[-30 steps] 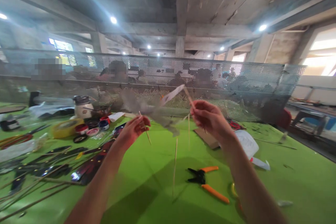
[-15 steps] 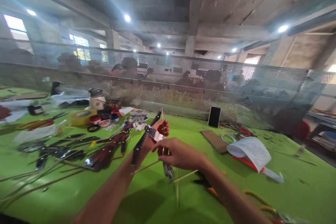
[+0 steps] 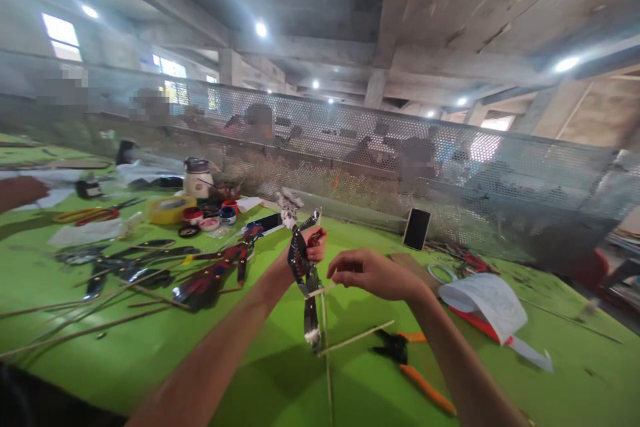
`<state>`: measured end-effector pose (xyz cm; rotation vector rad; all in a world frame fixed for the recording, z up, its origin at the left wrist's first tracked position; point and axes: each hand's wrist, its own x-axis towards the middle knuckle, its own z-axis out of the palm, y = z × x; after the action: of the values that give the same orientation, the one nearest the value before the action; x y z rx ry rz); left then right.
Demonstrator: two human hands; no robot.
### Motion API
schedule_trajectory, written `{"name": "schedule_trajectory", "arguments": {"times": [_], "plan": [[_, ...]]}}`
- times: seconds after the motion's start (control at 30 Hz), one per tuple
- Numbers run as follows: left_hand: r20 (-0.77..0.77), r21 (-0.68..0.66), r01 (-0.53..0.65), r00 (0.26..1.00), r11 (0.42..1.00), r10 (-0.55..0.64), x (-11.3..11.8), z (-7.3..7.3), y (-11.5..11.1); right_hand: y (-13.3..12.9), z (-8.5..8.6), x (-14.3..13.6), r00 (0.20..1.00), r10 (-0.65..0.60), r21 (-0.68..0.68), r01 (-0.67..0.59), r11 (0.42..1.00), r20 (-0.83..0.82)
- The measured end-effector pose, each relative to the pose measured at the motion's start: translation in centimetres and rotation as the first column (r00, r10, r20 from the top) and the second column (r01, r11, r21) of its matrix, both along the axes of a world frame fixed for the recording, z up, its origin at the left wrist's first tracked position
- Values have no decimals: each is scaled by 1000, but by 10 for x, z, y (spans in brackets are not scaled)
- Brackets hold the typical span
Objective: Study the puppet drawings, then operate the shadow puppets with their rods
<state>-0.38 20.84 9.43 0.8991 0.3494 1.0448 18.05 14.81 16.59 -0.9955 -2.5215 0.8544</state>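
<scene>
Since the earlier frame, the right hand (image 3: 373, 275) has drawn back from the jointed figure (image 3: 311, 317), whose silver-tipped limb now hangs below the left hand (image 3: 315, 245), and the orange-handled pliers (image 3: 425, 388) show more fully. The left fingers are closed in a curl around the figure's upper part, though the exact grip is hidden; the right fingers are loosely bent and partly open, with a gap between the 2 hands. Beneath the right fingertips ends 1 short stick (image 3: 320, 291); whether they touch it is too blurred to tell. Handling it well would mean keeping the left grip firm but light, so the thin joints are not creased, and pinching each stick near its end with thumb and 1 finger, then easing it clear of the others before turning the figure. The long diagonal stick (image 3: 357, 338) below the right fingers could snag the hanging limb. Beyond the right fingers, a phone (image 3: 417, 228) leans upright; the pliers lie on the green surface (image 3: 280, 380), below and to the right of them.
</scene>
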Motion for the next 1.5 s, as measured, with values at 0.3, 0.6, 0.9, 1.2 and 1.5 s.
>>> {"name": "schedule_trajectory", "arguments": {"times": [0.3, 0.6, 0.9, 1.2, 1.5], "plan": [[84, -50, 187, 980, 981, -182, 8, -2, -1, -13, 11, 0, 979, 185, -7, -185, 983, 87], [-3, 49, 183, 983, 982, -183, 15, -2, 2, -29, 23, 8, 910, -271, 407, 129, 904, 314], [-101, 109, 184, 980, 977, -173, 25, -12, -6, -36, 31, 17, 850, -524, 677, 349, 648, 63], [-128, 120, 172, 979, 978, -156, 29, -10, -5, -41, 31, 7, 970, -206, 473, 243, 847, -129], [-176, 186, 159, 976, 969, -127, 30, -22, -2, -40, 30, 2, 967, -205, 466, 253, 848, -150]]}}
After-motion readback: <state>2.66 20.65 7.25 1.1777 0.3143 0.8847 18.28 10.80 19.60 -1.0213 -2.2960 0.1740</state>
